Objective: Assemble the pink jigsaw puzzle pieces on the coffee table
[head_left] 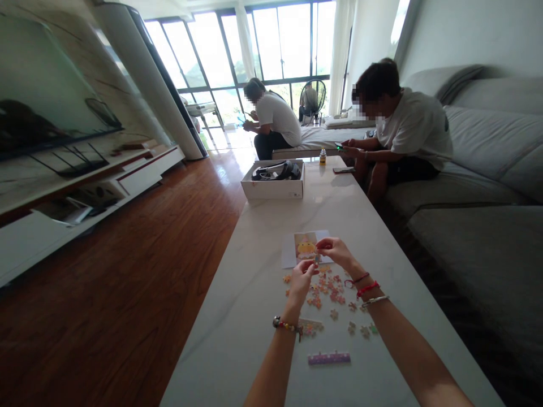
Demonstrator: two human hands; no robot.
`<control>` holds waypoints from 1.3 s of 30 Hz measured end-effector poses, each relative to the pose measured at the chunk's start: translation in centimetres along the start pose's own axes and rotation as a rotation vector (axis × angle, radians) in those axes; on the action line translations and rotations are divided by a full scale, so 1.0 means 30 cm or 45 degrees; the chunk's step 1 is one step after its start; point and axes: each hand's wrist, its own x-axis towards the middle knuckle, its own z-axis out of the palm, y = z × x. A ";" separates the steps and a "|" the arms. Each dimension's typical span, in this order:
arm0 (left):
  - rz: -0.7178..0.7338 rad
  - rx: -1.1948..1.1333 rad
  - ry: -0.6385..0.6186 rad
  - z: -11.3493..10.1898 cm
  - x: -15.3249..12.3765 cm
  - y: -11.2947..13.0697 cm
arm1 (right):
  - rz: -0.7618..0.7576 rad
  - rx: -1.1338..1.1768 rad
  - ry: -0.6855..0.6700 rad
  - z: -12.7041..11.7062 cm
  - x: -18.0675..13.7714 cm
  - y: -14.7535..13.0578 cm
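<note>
Over the near part of the table, my left hand (pixel 302 276) and my right hand (pixel 336 252) meet with fingertips pinched around a small jigsaw puzzle piece (pixel 317 259). Just behind them lies a picture sheet (pixel 304 244) with a yellow figure, set on white paper (pixel 289 259). Loose orange and pink puzzle pieces (pixel 335 289) are scattered below my hands. Several pale pieces (pixel 352 327) lie nearer, one with green on it. A purple strip of joined puzzle pieces (pixel 329 358) lies closest to me. Beside my left wrist, another light-edged group of pieces (pixel 311 328) is partly covered.
On the white table (pixel 220 316), farther off, stand an open box (pixel 274 189) with a dark strapped device and a small bottle (pixel 323 156). A phone (pixel 343 170) lies near the right edge. Two people sit by the sofa (pixel 475 237), holding handheld devices.
</note>
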 end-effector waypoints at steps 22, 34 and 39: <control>-0.022 -0.080 0.018 0.000 -0.025 -0.030 | 0.009 0.009 -0.017 0.013 -0.032 0.016; -0.141 0.412 -0.282 -0.070 -0.250 -0.125 | 0.217 0.010 -0.155 0.073 -0.311 0.085; 0.256 1.172 -0.147 -0.117 -0.367 -0.163 | 0.353 -0.088 -0.200 0.125 -0.438 0.157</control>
